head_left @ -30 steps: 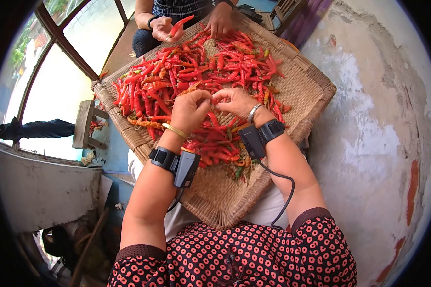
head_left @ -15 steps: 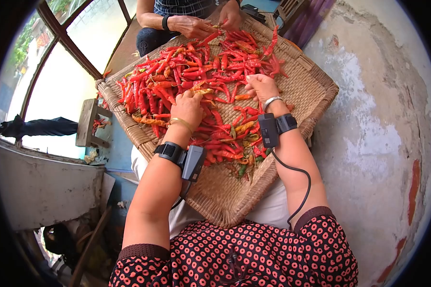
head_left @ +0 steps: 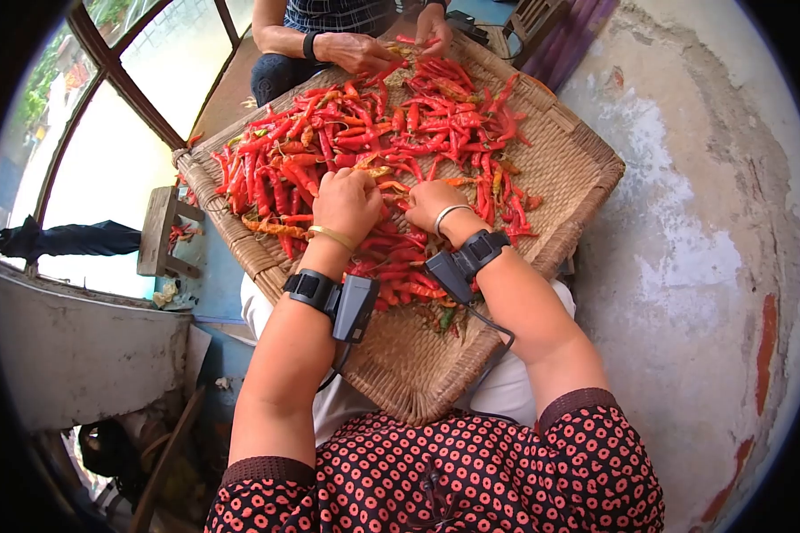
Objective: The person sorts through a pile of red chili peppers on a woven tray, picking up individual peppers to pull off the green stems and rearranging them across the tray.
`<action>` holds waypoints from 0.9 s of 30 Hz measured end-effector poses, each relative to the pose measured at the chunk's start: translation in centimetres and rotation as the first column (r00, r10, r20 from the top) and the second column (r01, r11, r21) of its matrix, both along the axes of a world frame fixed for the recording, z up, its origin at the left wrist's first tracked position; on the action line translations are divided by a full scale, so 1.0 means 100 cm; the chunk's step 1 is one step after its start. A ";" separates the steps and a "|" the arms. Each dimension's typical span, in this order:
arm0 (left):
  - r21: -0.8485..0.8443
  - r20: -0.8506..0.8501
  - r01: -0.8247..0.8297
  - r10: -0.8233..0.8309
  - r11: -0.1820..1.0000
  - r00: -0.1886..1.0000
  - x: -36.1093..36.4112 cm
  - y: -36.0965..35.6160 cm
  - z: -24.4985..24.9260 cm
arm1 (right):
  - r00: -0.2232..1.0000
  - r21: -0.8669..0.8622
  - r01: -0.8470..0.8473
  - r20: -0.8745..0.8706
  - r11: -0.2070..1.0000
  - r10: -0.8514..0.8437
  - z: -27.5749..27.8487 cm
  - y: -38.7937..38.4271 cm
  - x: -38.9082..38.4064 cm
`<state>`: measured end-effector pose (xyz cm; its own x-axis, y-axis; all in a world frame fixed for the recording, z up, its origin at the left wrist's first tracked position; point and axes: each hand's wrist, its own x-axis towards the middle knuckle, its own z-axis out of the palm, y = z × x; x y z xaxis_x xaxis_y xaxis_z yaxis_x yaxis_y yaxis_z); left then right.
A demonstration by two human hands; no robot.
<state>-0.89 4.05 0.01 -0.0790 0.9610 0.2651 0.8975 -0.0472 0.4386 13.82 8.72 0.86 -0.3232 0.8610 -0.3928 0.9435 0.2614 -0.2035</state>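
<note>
A heap of red chili peppers (head_left: 276, 169), some orange or yellowish, lies on a square woven tray (head_left: 578, 147). Over the middle of the heap, my left hand (head_left: 347, 206) is closed with its fingers curled around a chili pepper, mostly hidden by the fingers. Just right of it, my right hand (head_left: 436, 204) is closed in a pinch, its fingertips close to my left hand. What the right fingers hold, if anything, cannot be made out. An orange chili pepper (head_left: 393, 186) shows between the two hands.
Across the tray, another person's hands (head_left: 360, 53) handle chili peppers at the far edge. A wooden stool (head_left: 158, 233) stands at the left by the window. A rough plastered wall (head_left: 684, 231) rises on the right. Cables hang from the bands on my wrists.
My right hand has moved left and nearer to me, from the right side of the heap to beside my left hand. My left hand has barely moved.
</note>
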 end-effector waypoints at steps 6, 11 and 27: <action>-0.113 0.824 -0.038 0.115 0.993 0.555 0.003 0.003 0.011 | 0.662 -0.244 0.286 -0.648 0.926 -0.376 0.010 0.027 0.058; -0.106 0.909 0.136 0.041 0.985 0.414 -0.004 0.009 0.000 | 0.170 -0.539 -0.144 -0.840 0.830 -0.516 0.025 0.026 0.076; -0.099 0.988 0.358 0.048 0.928 0.149 0.000 0.005 0.009 | 0.399 -0.305 -0.056 -0.880 0.951 -0.258 0.019 0.020 0.038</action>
<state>-0.86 4.55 0.88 0.0878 0.9861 -0.1409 -0.2873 0.1605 0.9443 17.66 10.70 2.77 -0.5367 0.8350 -0.1214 0.1759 -0.0300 -0.9840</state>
